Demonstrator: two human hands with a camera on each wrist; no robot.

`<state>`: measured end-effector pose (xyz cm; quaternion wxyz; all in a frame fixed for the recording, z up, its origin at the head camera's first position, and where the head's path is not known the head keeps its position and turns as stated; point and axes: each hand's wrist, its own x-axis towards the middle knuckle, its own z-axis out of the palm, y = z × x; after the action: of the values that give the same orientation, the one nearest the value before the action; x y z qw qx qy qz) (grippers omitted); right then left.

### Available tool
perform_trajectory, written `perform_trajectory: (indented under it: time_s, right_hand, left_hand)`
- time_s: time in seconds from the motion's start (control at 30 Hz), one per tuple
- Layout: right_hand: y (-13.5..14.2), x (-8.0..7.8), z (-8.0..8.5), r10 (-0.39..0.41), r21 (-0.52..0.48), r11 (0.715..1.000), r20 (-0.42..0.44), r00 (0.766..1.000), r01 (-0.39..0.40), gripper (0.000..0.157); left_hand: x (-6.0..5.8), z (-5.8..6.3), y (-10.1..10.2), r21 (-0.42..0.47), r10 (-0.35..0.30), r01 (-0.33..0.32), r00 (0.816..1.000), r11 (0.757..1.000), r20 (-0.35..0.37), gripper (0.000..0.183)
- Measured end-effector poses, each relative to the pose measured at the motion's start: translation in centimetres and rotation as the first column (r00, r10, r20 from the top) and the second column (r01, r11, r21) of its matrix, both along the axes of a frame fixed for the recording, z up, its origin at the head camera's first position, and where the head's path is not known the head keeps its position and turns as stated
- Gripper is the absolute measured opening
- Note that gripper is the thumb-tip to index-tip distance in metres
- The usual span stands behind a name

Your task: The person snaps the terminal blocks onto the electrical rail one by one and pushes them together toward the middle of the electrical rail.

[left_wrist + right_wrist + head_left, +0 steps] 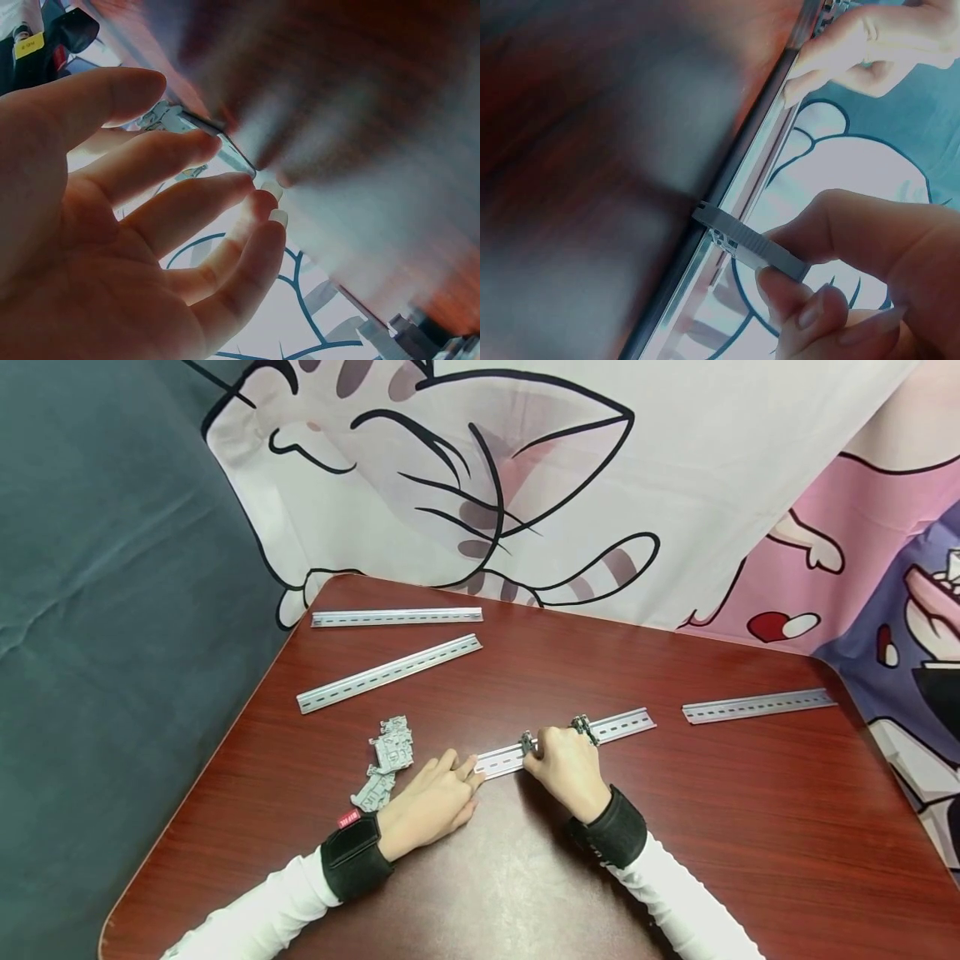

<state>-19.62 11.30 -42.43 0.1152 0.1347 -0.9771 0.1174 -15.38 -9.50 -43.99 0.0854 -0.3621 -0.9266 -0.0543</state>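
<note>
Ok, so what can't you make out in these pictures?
Head view: the middle of the rail, hidden by the right hand.
Head view: lettering on the red tag, too small to read.
Head view: rest of the left sleeve, cut off by the bottom edge.
Right wrist view: part of the grey piece, covered by thumb and fingers.
Left wrist view: the grain of the tabletop, lost in blur and glare.

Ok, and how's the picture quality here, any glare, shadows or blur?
Head view: mostly sharp, with pale glare on the near part of the table; left wrist view: the table is blurry, with dark streaks and a whitish sheen beyond the left hand; right wrist view: the table is smeared, but the gray module pinched by the right hand looks fairly clear.
</note>
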Motion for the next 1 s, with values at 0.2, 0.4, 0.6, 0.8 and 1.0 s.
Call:
perform_trajectory:
  time_s: [0.2, 0.4, 0.6, 0.8, 1.0]
  right_hand:
    - [0.7, -0.2, 0.2, -0.028, 0.005, 1.0, 0.027, 0.999, 0.028, 0.041]
    - [1.5, -0.3, 0.3, -0.055, 0.003, 0.999, 0.027, 0.998, 0.055, 0.041]
    - [2.7, -0.7, 0.1, -0.09, -0.012, 0.996, 0.027, 0.996, 0.09, 0.041]
    - [3.5, -0.9, 0.0, -0.101, -0.036, 0.994, -0.002, 0.995, 0.101, 0.037]
    - [3.8, -0.9, 0.1, -0.126, -0.037, 0.991, -0.01, 0.992, 0.126, 0.04]
  left_hand:
    - [0.0, 0.0, 0.1, -0.001, 0.001, -0.001, 1.0, 1.0, -0.012, 0.022]
    - [0.1, 0.1, 0.1, -0.001, 0.002, -0.002, 1.0, 1.0, -0.007, 0.027]
    - [0.3, -0.1, 0.1, -0.003, 0.008, -0.008, 1.0, 1.0, -0.018, 0.029]
    - [0.3, -0.3, 0.1, -0.014, 0.012, -0.012, 0.999, 1.0, -0.045, 0.03]
    - [0.3, -0.4, 0.2, -0.012, 0.009, -0.009, 0.999, 1.0, -0.053, 0.03]
